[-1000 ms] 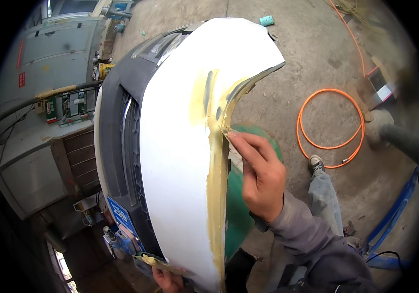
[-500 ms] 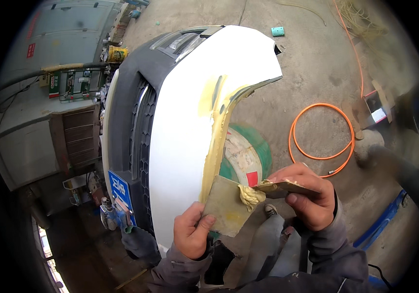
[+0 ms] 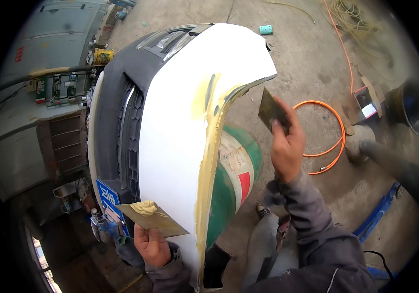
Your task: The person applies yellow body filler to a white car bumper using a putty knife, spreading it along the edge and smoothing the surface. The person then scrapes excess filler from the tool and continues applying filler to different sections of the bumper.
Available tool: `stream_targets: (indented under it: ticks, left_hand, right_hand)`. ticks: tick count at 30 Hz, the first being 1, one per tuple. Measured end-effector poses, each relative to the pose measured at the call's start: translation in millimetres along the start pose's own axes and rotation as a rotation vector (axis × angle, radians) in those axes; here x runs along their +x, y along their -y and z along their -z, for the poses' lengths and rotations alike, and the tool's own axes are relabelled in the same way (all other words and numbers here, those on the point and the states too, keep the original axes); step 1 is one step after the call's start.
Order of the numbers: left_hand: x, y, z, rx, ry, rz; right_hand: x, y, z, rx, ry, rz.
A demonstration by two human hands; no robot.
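A white and dark grey car bumper (image 3: 170,127) stretches through the middle. Yellow body filler (image 3: 203,185) is smeared along its right edge, with a patch near the upper corner. My left hand (image 3: 153,246) grips a flat putty board (image 3: 163,223) over the lower part of the bumper, a lump of filler (image 3: 144,208) on its far corner. To the right of the bumper's edge, my right hand (image 3: 288,146) pinches a thin flat spreader (image 3: 272,110), raised and apart from the bumper.
A green and white drum (image 3: 226,195) stands under the bumper. An orange hose (image 3: 339,122) lies coiled on the floor to the right, near a small open box (image 3: 367,103). Grey cabinets (image 3: 48,39) and a yellow can (image 3: 103,56) are at the left. A blue bar (image 3: 378,210) lies lower right.
My hands have moved apart: the left with its board went left and down, the right raised its spreader up toward the bumper's upper edge. The spreader no longer touches the filler lump.
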State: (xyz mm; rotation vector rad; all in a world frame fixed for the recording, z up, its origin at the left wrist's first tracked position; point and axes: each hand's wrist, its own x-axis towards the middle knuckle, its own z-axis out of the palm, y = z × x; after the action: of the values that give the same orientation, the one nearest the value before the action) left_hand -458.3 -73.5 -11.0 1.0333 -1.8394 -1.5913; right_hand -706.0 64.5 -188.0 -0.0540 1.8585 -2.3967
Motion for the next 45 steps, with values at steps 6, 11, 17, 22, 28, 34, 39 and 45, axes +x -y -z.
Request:
stream_targets:
  ticks: [6,11,17,22,28,34,39,45]
  left_hand:
    - [-8,10,37,-0.024,0.022,0.094]
    - [-8,10,30,0.057,-0.02,0.069]
    - [-8,13,31,0.065,-0.062,0.045]
    - [-9,12,12,0.011,0.085,0.035]
    - [-15,-6,-53,0.211,0.307,0.265]
    - [-13,-4,-74,0.126,0.256,0.235]
    - [-13,-8,-52,-0.045,0.177,0.039]
    - [-30,20,42,-0.063,0.053,-0.021]
  right_hand:
    - [-9,10,-57,-0.199,-0.064,0.227]
    - [-37,18,-60,-0.143,0.036,0.188]
    - [-49,26,-43,-0.106,0.199,0.143]
    - [-70,30,-25,-0.073,0.352,0.118]
    - [-48,81,36,0.363,0.55,-0.308]
    - [-52,107,62,0.24,0.883,-0.117]
    - [-45,86,49,-0.223,0.765,-0.134]
    - [39,47,7,-0.656,0.204,0.36]
